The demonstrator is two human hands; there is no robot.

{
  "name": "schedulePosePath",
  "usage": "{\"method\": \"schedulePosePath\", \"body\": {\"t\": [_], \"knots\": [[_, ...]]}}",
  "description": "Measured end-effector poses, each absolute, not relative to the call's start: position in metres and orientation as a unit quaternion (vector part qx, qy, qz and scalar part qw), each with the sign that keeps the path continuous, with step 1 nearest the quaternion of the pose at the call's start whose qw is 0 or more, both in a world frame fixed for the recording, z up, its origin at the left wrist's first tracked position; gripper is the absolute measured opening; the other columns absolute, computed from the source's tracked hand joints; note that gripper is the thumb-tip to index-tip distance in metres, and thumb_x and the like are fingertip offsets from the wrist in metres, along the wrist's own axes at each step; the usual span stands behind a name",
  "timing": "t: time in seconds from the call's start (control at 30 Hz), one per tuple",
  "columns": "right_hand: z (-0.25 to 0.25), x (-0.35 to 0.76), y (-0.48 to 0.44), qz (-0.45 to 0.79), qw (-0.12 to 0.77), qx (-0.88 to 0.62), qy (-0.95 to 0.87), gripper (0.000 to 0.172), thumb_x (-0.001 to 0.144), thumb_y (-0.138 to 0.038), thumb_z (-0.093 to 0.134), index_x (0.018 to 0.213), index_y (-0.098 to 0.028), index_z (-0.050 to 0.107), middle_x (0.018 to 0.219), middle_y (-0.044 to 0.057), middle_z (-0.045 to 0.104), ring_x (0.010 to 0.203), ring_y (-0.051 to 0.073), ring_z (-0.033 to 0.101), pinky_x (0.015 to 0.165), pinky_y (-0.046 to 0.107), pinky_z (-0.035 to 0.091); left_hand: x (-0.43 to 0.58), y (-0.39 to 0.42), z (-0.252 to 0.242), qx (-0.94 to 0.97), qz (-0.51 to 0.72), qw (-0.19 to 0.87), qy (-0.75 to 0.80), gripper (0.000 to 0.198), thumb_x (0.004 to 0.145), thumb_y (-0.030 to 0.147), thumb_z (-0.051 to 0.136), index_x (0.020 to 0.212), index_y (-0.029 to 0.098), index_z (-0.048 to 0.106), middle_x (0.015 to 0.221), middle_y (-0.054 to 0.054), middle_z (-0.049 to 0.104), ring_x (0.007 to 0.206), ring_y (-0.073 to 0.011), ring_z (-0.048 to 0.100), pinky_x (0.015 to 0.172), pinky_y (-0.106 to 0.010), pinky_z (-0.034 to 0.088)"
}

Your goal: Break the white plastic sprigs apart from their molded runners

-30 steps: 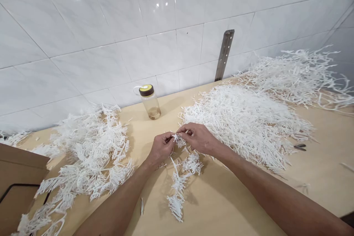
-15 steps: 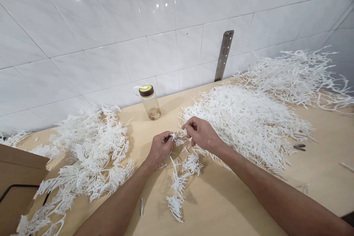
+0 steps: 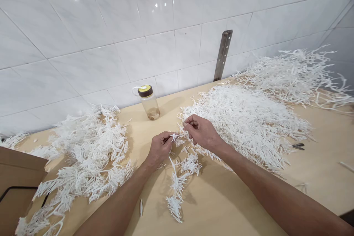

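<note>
My left hand (image 3: 160, 148) is closed, pinching the top of a white plastic branch (image 3: 179, 177) that trails down over the wooden table (image 3: 221, 199). My right hand (image 3: 201, 132) hovers just to its right, thumb and forefinger pinched on a small white sprig pulled from the edge of the big heap of white plastic sprigs (image 3: 246, 118). The two hands are a short gap apart above the branch's tip.
A second pile of white branches (image 3: 88, 155) lies at the left. A clear bottle (image 3: 149, 102) with a brown and yellow lid stands by the tiled wall. More white strands (image 3: 298, 73) at back right, small scissors (image 3: 298, 146) at right, a cardboard box (image 3: 16, 184) at far left.
My right hand has drawn away from my left, up and to the right toward the heap; a second ago both were pinched together at the branch's tip.
</note>
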State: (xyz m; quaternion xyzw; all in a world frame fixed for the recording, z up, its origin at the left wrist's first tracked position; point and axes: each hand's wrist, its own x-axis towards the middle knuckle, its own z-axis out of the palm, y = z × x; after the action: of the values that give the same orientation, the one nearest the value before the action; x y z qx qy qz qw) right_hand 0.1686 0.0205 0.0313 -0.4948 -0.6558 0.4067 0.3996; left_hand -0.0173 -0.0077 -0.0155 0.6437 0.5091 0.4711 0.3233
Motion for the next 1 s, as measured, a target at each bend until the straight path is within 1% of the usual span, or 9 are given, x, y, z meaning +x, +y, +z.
{"method": "schedulePosePath", "body": {"t": [0.17, 0.23, 0.3, 0.4, 0.47, 0.63, 0.77, 0.87, 1.0], "knots": [[0.0283, 0.1683, 0.0206, 0.282, 0.387, -0.468, -0.743, 0.016, 0.087, -0.027, 0.055, 0.086, -0.02, 0.069, 0.077, 0.002, 0.069, 0.063, 0.014, 0.061, 0.06, 0.027, 0.049, -0.0158, -0.0114, -0.0108, 0.679, 0.445, 0.267, 0.519, 0.024, 0.088, 0.026, 0.054, 0.094, 0.018, 0.076, 0.076, -0.003, 0.07, 0.07, -0.015, 0.06, 0.065, -0.025, 0.045], [0.0265, 0.1673, 0.02, 0.264, 0.387, -0.44, -0.766, 0.017, 0.088, -0.026, 0.055, 0.082, -0.021, 0.07, 0.083, 0.002, 0.071, 0.072, 0.015, 0.063, 0.068, 0.029, 0.049, -0.015, -0.0129, -0.0083, 0.691, 0.432, 0.256, 0.519, 0.025, 0.089, 0.025, 0.051, 0.094, 0.018, 0.075, 0.077, -0.004, 0.069, 0.071, -0.015, 0.06, 0.066, -0.025, 0.045], [0.0244, 0.1663, 0.0199, 0.261, 0.389, -0.42, -0.777, 0.016, 0.087, -0.024, 0.056, 0.082, -0.021, 0.071, 0.087, 0.003, 0.072, 0.078, 0.016, 0.064, 0.071, 0.029, 0.05, -0.0144, -0.014, -0.0066, 0.699, 0.421, 0.252, 0.52, 0.025, 0.089, 0.025, 0.051, 0.091, 0.018, 0.074, 0.076, -0.003, 0.069, 0.071, -0.0148, 0.059, 0.065, -0.024, 0.044], [0.0222, 0.1655, 0.0204, 0.265, 0.394, -0.414, -0.776, 0.014, 0.086, -0.022, 0.058, 0.083, -0.021, 0.072, 0.087, 0.003, 0.072, 0.078, 0.016, 0.064, 0.072, 0.029, 0.05, -0.0143, -0.0144, -0.0061, 0.7, 0.411, 0.252, 0.527, 0.024, 0.089, 0.026, 0.051, 0.079, 0.017, 0.071, 0.069, -0.002, 0.065, 0.066, -0.0138, 0.056, 0.062, -0.023, 0.042], [0.0223, 0.1655, 0.0204, 0.267, 0.393, -0.415, -0.776, 0.013, 0.085, -0.021, 0.058, 0.083, -0.021, 0.071, 0.087, 0.003, 0.072, 0.078, 0.016, 0.064, 0.072, 0.028, 0.05, -0.0148, -0.0137, -0.007, 0.698, 0.41, 0.254, 0.529, 0.024, 0.088, 0.026, 0.052, 0.076, 0.017, 0.07, 0.066, -0.001, 0.063, 0.065, -0.0134, 0.054, 0.061, -0.023, 0.041], [0.0266, 0.1664, 0.019, 0.272, 0.385, -0.425, -0.773, 0.014, 0.086, -0.022, 0.056, 0.083, -0.021, 0.07, 0.083, 0.002, 0.07, 0.074, 0.015, 0.062, 0.071, 0.029, 0.049, -0.0163, -0.0104, -0.01, 0.672, 0.438, 0.276, 0.529, 0.023, 0.087, 0.025, 0.053, 0.086, 0.016, 0.074, 0.069, -0.002, 0.065, 0.065, -0.0133, 0.054, 0.061, -0.023, 0.041], [0.0291, 0.1668, 0.0186, 0.272, 0.381, -0.428, -0.773, 0.015, 0.086, -0.023, 0.055, 0.082, -0.02, 0.069, 0.082, 0.002, 0.069, 0.073, 0.015, 0.061, 0.071, 0.029, 0.048, -0.0162, -0.0086, -0.0098, 0.635, 0.474, 0.315, 0.523, 0.028, 0.086, 0.036, 0.058, 0.093, 0.015, 0.075, 0.068, -0.002, 0.065, 0.062, -0.0129, 0.052, 0.056, -0.022, 0.04], [0.0291, 0.1672, 0.0188, 0.281, 0.367, -0.436, -0.772, 0.015, 0.087, -0.024, 0.054, 0.083, -0.02, 0.068, 0.079, 0.002, 0.069, 0.07, 0.014, 0.059, 0.067, 0.028, 0.046, -0.0163, -0.0081, -0.0094, 0.609, 0.489, 0.335, 0.528, 0.033, 0.086, 0.042, 0.06, 0.092, 0.014, 0.075, 0.063, -0.001, 0.063, 0.059, -0.0122, 0.051, 0.054, -0.022, 0.039], [0.0279, 0.1669, 0.018, 0.31, 0.323, -0.449, -0.773, 0.017, 0.088, -0.028, 0.054, 0.084, -0.019, 0.068, 0.072, 0.001, 0.067, 0.063, 0.014, 0.056, 0.059, 0.026, 0.042, -0.0173, -0.0078, -0.0108, 0.582, 0.504, 0.331, 0.546, 0.034, 0.086, 0.045, 0.06, 0.089, 0.014, 0.075, 0.053, 0.002, 0.055, 0.054, -0.0114, 0.049, 0.052, -0.022, 0.037]]}}
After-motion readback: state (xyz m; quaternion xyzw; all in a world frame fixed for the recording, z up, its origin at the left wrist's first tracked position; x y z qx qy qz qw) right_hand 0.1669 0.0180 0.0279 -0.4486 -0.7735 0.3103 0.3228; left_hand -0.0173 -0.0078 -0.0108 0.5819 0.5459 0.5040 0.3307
